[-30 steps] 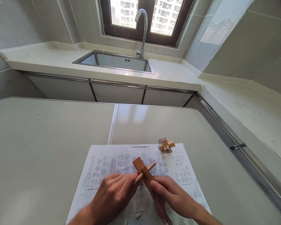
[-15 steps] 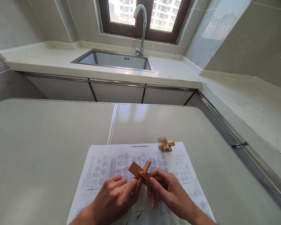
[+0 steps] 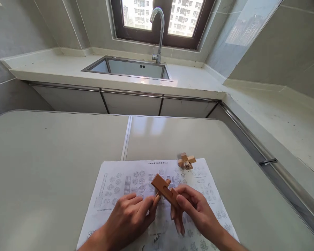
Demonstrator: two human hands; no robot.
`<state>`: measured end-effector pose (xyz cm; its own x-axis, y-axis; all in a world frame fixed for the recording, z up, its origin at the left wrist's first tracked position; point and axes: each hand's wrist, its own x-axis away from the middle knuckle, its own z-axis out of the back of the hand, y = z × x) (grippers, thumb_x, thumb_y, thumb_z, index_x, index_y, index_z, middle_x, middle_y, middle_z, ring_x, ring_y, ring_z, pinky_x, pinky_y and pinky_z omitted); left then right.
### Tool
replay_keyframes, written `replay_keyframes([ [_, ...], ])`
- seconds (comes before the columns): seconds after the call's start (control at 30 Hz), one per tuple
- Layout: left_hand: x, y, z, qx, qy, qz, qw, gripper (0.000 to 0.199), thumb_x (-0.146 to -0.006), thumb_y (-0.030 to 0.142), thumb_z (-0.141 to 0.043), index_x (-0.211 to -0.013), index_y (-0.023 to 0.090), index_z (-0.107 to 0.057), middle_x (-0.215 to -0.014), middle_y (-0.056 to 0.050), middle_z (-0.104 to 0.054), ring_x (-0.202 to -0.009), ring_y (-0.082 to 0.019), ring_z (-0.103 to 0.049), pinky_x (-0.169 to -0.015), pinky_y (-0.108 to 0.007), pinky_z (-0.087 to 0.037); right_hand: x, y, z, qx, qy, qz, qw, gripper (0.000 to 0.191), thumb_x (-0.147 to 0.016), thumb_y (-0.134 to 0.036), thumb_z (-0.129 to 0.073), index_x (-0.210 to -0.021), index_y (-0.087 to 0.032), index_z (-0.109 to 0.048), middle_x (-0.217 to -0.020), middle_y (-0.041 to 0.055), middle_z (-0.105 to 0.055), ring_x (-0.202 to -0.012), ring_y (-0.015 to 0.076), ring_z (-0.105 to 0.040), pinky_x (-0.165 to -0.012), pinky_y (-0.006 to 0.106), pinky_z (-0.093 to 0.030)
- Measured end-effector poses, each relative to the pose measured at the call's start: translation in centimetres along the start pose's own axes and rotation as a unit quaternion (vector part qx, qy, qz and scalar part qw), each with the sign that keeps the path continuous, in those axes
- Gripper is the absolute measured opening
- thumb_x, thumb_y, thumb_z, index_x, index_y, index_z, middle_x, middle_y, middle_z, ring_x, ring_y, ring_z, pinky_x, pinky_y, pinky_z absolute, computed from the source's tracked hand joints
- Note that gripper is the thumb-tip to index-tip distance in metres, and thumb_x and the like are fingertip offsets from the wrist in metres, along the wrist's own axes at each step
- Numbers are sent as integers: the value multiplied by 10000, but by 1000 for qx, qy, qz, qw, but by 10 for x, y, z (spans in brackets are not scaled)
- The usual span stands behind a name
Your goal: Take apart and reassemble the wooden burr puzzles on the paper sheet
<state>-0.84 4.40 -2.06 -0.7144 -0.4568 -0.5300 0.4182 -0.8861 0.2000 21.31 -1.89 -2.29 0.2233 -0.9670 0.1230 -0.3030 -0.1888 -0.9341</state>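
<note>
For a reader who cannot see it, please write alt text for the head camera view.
Two bare hands hold a wooden puzzle piece above a printed instruction sheet on a white table: the right hand grips the flat slotted block, the left hand a dowel through it. A small assembled wooden cross puzzle sits at the sheet's far edge; a sink and faucet lie beyond.

Table surface (image 3: 54, 157) at left of frame and beyond the printed sheet (image 3: 136, 177) lies bare; passage there is unobstructed. One small wooden cross puzzle (image 3: 186, 161) sits at the sheet's upper right corner. Right of the sheet, a bare strip of table runs to the metal-edged counter (image 3: 253, 146). At upper centre, the faucet (image 3: 158, 31) rises over the sink (image 3: 128, 68).
</note>
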Motion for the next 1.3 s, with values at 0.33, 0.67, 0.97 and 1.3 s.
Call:
replay_keyframes([
  [0.33, 0, -11, 6, 206, -21, 301, 931, 231, -1075, 322, -457, -874, 218, -504, -567, 88, -452, -449, -91, -439, -453, -212, -324, 1, 3, 9, 165, 69, 68, 981, 314, -1079, -480, -511, -999, -196, -618, -665, 1, -638, -542, 127, -568, -533, 240, -446],
  [0.67, -3, -16, 15, 408, -43, 357, 839, 361, -1083, 477, -418, -879, 202, -533, -554, 56, -536, -511, -104, -478, -538, -226, -377, -2, 9, 3, 437, -5, 182, 881, 125, -1055, -241, -525, -961, -216, -604, -820, 38, -665, -749, 188, -592, -690, 303, -459],
  [0.97, -4, -7, 15, 565, -100, 350, 740, 398, -1049, 553, -465, -853, 207, -496, -561, 58, -471, -510, -101, -446, -568, -244, -447, -5, 20, 5, 514, 12, 198, 834, 119, -1008, -160, -555, -1082, -239, -606, -1012, 82, -635, -949, 259, -609, -803, 402, -555],
  [1.3, -6, -10, 20, 567, -156, 356, 726, 417, -1036, 569, -475, -816, 217, -445, -547, 63, -451, -465, -91, -434, -464, -205, -311, 2, 19, 9, 423, 56, 257, 867, 1048, -754, -254, -882, -1556, -296, -208, -1622, 185, -337, -1543, 409, -319, -1186, 618, -421],
])
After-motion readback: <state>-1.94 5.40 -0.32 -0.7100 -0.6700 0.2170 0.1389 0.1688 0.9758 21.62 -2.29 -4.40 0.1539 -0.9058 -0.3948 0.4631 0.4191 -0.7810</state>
